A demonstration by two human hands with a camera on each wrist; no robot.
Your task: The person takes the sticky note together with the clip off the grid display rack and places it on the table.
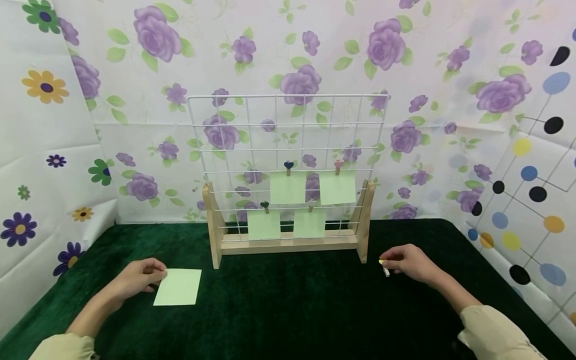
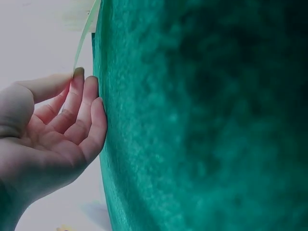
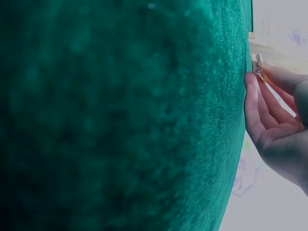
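Left hand (image 1: 137, 280) covers far-left corner of pale-green square paper sheet (image 1: 180, 288), cut off atop left wrist view. Right hand (image 1: 412, 262) hides part of small white-and-yellow clip (image 1: 386, 272); yellow end's shape unclear. Cream fabric sleeves (image 1: 497, 332) cut at near edge. Dark-green plush cloth (image 2: 202, 125) blurred in wrist views.

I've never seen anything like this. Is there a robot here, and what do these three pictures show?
No robot, just a person's bare left hand and right hand. The wide picture comes from a camera worn on the head; the two close-ups come from cameras on each wrist. The surface is dark green cloth. On it, a wooden stand holds up a white wire grid, where four pale green squares hang from small clips. The left hand pinches a loose green square near its corner, and the right holds a small yellow-topped clip.
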